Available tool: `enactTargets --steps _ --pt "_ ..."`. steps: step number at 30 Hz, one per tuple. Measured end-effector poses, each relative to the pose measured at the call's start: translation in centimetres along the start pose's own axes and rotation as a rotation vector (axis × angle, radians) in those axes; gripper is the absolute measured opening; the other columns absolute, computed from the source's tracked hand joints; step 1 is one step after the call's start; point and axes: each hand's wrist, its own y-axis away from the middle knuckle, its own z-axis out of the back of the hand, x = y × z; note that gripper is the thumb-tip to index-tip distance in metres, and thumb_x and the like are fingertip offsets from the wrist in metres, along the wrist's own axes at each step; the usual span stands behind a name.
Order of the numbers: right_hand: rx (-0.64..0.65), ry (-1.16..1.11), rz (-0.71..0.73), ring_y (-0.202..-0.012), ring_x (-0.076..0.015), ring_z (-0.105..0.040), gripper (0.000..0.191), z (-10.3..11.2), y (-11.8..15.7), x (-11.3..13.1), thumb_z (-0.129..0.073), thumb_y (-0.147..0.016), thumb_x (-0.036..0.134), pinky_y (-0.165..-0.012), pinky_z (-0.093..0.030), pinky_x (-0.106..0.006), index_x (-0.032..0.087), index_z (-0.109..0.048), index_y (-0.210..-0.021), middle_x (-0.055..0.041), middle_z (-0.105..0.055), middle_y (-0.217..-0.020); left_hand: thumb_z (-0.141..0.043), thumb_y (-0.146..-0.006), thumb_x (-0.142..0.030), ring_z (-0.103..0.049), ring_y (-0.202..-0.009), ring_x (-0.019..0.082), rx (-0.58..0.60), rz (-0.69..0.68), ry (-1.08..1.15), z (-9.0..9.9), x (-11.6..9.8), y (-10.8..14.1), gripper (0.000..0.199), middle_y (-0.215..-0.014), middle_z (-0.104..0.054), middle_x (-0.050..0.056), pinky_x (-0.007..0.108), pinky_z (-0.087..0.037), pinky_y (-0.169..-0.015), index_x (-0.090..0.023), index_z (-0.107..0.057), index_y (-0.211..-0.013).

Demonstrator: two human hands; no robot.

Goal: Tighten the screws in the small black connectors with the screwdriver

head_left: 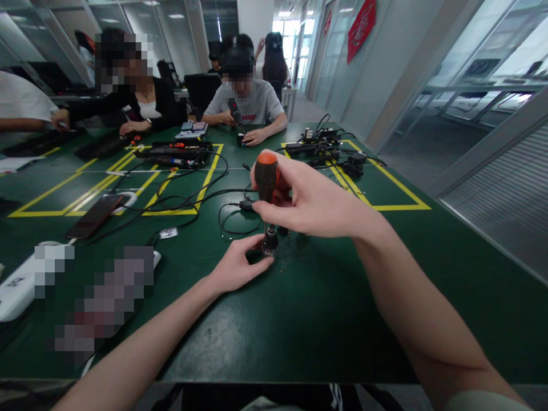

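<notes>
My right hand (306, 197) is wrapped round the black and orange handle of a screwdriver (268, 178), held upright above the table. Its thin shaft points down toward a small black cylindrical part (270, 242) with a shiny metallic lower edge. Whether the tip touches the part cannot be made out. On the green table (325, 319), my left hand (238, 265) pinches this part between thumb and fingers. Just behind the part, partly hidden by my right hand, sits another small dark piece (283, 230).
A black cable (233, 228) with an inline plug lies beyond my hands. To the left are a phone (95, 217), a white power strip (19, 288) and a pixelated object (111, 297). Bundled black devices (319, 145) lie farther back. Across the table, a person (246, 100) holds a tool.
</notes>
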Motion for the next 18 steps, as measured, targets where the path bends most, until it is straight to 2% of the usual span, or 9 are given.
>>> enactTargets --steps 5,11,18 --pt "-0.031 0.014 -0.002 -0.066 -0.0132 -0.043 0.019 -0.1 0.0 -0.4 -0.064 -0.085 0.018 -0.059 -0.033 -0.029 0.023 -0.047 -0.091 0.0045 -0.051 -0.078 -0.066 -0.096 -0.029 -0.076 -0.117 0.024 0.065 0.045 0.114 0.0 0.5 -0.2 0.044 -0.127 -0.079 0.011 0.044 -0.060 -0.109 -0.015 -0.067 -0.137" --pt "-0.064 0.044 0.011 -0.067 -0.0135 -0.044 0.019 0.1 -0.2 -1.1 -0.065 -0.083 0.016 -0.061 -0.036 -0.029 0.023 -0.048 -0.087 0.0041 -0.054 -0.077 -0.066 -0.097 -0.030 -0.072 -0.126 0.026 0.083 0.076 0.168 0.0 1.1 -0.2 0.048 -0.134 -0.077 0.011 0.050 -0.054 -0.116 -0.016 -0.066 -0.143" --pt "-0.054 -0.013 0.004 -0.074 -0.0157 -0.055 0.007 1.1 -0.2 -1.1 -0.070 -0.083 0.018 -0.066 -0.045 -0.030 0.017 -0.063 -0.084 -0.0010 -0.066 -0.083 -0.066 -0.096 -0.029 -0.070 -0.130 0.025 0.096 0.093 0.194 0.2 0.9 -0.4 0.047 -0.138 -0.075 0.010 0.050 -0.051 -0.120 -0.017 -0.067 -0.142"
